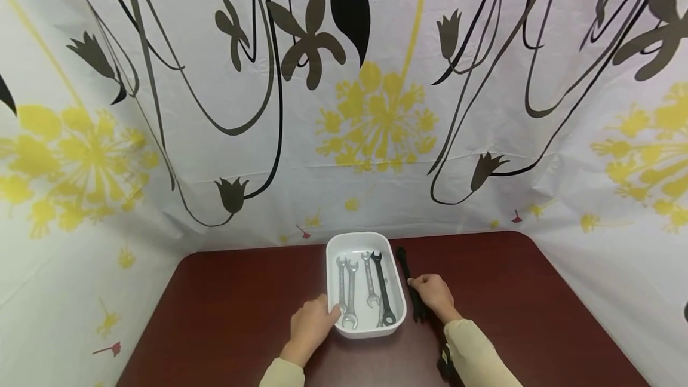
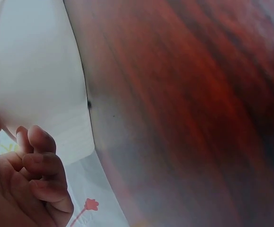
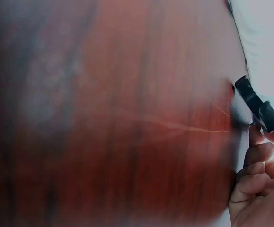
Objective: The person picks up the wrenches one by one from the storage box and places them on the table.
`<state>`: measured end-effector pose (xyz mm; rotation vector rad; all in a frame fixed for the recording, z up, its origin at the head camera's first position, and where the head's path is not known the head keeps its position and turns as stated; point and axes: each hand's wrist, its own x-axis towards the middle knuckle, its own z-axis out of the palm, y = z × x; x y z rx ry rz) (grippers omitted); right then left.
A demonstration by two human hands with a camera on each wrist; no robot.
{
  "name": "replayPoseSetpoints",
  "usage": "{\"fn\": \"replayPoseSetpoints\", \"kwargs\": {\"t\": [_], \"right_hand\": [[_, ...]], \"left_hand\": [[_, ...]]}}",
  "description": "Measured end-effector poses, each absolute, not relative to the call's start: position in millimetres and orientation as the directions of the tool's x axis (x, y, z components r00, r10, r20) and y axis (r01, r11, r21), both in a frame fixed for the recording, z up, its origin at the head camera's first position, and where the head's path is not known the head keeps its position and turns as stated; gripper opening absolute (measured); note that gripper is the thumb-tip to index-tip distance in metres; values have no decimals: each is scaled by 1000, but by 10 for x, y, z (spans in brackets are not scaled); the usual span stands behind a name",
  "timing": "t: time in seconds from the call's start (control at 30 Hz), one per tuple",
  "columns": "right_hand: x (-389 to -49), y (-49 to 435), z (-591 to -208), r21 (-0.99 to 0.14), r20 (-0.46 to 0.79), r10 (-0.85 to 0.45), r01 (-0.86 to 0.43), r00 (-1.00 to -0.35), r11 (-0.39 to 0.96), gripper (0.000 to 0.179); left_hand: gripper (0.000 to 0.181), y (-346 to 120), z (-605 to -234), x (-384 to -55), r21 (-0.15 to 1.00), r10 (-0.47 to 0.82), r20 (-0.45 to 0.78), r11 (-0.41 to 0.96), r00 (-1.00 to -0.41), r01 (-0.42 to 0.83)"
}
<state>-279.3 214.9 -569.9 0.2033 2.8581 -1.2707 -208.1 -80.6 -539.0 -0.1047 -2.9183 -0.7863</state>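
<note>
A white tray (image 1: 399, 309) on the table contains several silver wrenches (image 1: 352, 291) and one black wrench (image 1: 383, 288). My left hand (image 1: 313, 321) grips its near left corner, thumb over the rim. In the left wrist view, curled fingers (image 2: 44, 161) lie by the outer side of the tray (image 2: 37, 80). Just right of the tray, my right hand (image 1: 434, 294) pinches another black wrench (image 1: 404, 264) at its middle. In the right wrist view, one end of that black wrench (image 3: 255, 101) sticks out past the fingertips; the hand hides the rest.
A dark object (image 1: 445, 366) lies partly hidden by the right sleeve (image 1: 475, 351). The reddish-brown table (image 1: 231, 315) extends to both sides. Behind it hangs a white cloth (image 1: 301, 196) with a flower print, close to the table's far edge.
</note>
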Motion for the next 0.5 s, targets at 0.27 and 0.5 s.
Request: {"fn": "replayPoseSetpoints", "kwargs": {"t": [0.27, 0.5], "right_hand": [[-2781, 2137, -5680, -727, -57, 123, 126, -991, 675, 28], [-2786, 2111, -5655, -686, -58, 151, 149, -987, 712, 29]], "left_hand": [[24, -808, -5375, -2086, 529, 38, 111, 844, -993, 91], [24, -810, -5386, -2077, 571, 43, 98, 816, -994, 92]]}}
